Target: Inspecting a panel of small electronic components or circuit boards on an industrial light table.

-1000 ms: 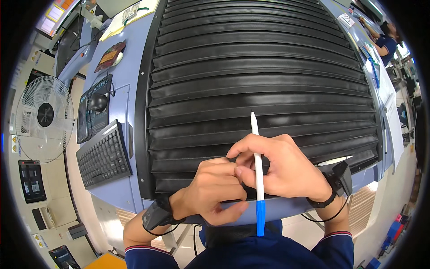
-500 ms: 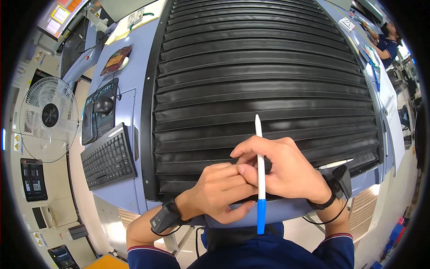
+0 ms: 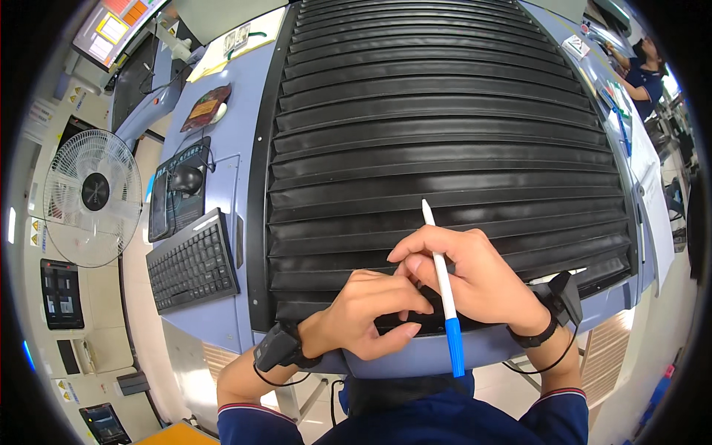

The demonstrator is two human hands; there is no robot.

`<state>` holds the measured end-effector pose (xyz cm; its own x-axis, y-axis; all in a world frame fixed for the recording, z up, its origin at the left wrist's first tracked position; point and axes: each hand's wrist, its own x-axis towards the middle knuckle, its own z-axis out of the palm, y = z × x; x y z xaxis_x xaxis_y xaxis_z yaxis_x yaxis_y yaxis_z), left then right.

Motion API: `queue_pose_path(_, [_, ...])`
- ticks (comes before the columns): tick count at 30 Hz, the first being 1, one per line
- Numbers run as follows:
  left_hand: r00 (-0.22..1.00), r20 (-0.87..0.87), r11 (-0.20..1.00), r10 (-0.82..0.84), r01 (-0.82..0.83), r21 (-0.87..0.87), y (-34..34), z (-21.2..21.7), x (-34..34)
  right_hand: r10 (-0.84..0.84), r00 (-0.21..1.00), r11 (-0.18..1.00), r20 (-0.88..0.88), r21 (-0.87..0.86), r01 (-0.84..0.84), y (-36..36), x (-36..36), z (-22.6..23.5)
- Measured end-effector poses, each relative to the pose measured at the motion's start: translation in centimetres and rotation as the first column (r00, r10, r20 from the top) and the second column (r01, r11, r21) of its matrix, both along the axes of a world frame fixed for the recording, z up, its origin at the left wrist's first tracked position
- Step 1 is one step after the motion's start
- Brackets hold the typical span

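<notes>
My right hand [image 3: 486, 282] holds a slim white pen with a blue cap [image 3: 447, 300], its fingers curled and thumb bent in. The pen slants, white tip pointing away from me and blue end toward my body. Beside it, my left hand [image 3: 360, 308] has bent fingers with the thumb apart from them, and I see nothing in its grip. The left fingertips are close to the right fingers; whether they touch is unclear. Both hands are above the near end of a black pleated cover [image 3: 445, 156]. Each wrist wears a black strapped device.
On the blue-grey surface at left are a black keyboard [image 3: 193, 265], a mouse [image 3: 185, 179] on a pad and a dark reddish packet [image 3: 208, 108]. A fan [image 3: 95, 194] stands farther left. Papers [image 3: 654, 208] lie along the right edge. Another person [image 3: 644, 78] is at far right.
My left thumb and fingers have spread apart, and the left hand has drawn slightly away from the pen. The pen has tilted, its blue end swinging to the right. The view has shifted slightly.
</notes>
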<state>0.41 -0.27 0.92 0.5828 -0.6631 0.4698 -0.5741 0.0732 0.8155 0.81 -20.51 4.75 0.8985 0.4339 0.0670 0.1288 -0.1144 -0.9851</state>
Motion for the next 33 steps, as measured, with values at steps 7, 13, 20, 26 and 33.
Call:
queue_pose_path(7, [1.000, 0.026, 1.000, 0.000, 0.001, -0.014, -0.3, -0.5, 0.0, 0.036, 0.999, 0.999, -0.011, -0.035, -0.037, -0.2, -0.1, 0.3])
queue_pose_path(13, [1.000, -0.005, 0.999, 0.025, -0.025, -0.034, 0.2, -0.5, -0.4, 0.009, 0.989, 0.997, -0.148, 0.083, 0.003, 0.8, -0.4, -0.4])
queue_pose_path(20, [0.989, -0.043, 0.988, 0.144, -0.146, -0.055, -0.3, -1.2, -0.2, -0.121, 0.989, 0.992, -0.087, 0.014, 0.123, 1.1, -0.8, -0.2])
queue_pose_path(26, [0.955, 0.007, 0.951, 0.297, -0.295, -0.087, -0.4, -1.7, -0.7, -0.146, 0.989, 0.985, 0.016, -0.087, 0.147, 1.3, -0.3, -1.2])
queue_pose_path(33, [0.947, -0.089, 0.938, 0.310, -0.319, -0.136, -0.8, -1.3, -0.5, -0.260, 0.965, 0.962, -0.016, 0.075, 0.261, 0.8, 0.0, -2.7])
